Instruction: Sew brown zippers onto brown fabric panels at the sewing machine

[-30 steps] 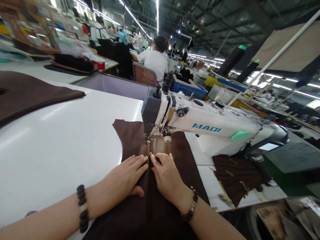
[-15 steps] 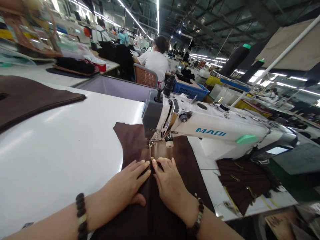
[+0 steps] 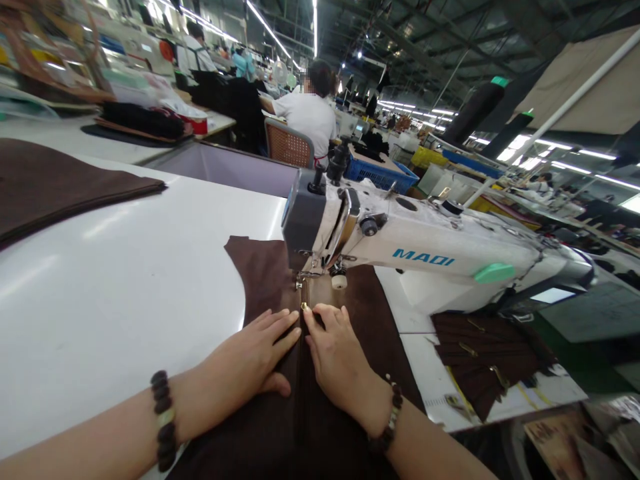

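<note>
Dark brown fabric (image 3: 367,333) lies on the white table under the needle and presser foot (image 3: 300,285) of a MAQI sewing machine (image 3: 425,260). A zipper (image 3: 306,291) with a small gold slider (image 3: 304,306) runs along it, just on the near side of the foot. My left hand (image 3: 257,353) rests flat on the fabric left of the zipper, fingers extended and thumb apart. My right hand (image 3: 337,357) presses the fabric on the right with fingers apart, its index fingertip at the slider. Both wrists wear beaded bracelets.
Stacked brown fabric (image 3: 65,183) lies on the table at left. Brown pieces with gold zipper pulls (image 3: 480,353) rest right of the machine. Beyond the table are a blue crate (image 3: 380,175) and a seated person in white (image 3: 310,123). Thread cones (image 3: 475,110) stand at upper right.
The fabric and both hands have moved slightly forward, bringing the gold slider a little closer to the presser foot. The hands keep nearly the same pose. The camera view has shifted slightly.
</note>
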The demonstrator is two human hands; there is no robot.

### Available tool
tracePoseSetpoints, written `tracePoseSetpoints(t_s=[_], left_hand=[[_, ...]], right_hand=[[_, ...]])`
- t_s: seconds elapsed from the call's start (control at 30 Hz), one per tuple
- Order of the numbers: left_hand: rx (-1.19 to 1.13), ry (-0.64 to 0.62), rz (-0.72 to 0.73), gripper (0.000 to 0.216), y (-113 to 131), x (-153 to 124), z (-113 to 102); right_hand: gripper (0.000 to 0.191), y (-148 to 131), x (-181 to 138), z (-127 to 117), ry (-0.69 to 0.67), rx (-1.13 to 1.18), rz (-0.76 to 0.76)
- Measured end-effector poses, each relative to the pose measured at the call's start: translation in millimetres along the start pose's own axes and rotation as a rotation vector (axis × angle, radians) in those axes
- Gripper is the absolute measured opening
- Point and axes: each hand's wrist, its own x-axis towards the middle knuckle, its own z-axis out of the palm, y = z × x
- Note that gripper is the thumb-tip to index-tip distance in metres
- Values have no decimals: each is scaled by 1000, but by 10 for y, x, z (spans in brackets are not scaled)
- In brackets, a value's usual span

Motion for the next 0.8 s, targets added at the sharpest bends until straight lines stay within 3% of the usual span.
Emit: tracePoseSetpoints(t_s=[0.23, 0.43, 0.8], left_hand=[[-83, 23, -41, 74, -121, 20, 93], [-9, 21, -36, 72, -237, 74, 138], [-12, 57, -41, 68, -359, 208, 2]], right_hand=[[45, 19, 97, 22, 20, 25, 44], [44, 53, 204, 9, 54, 36, 34], [47, 172, 405, 28, 41, 48, 17]])
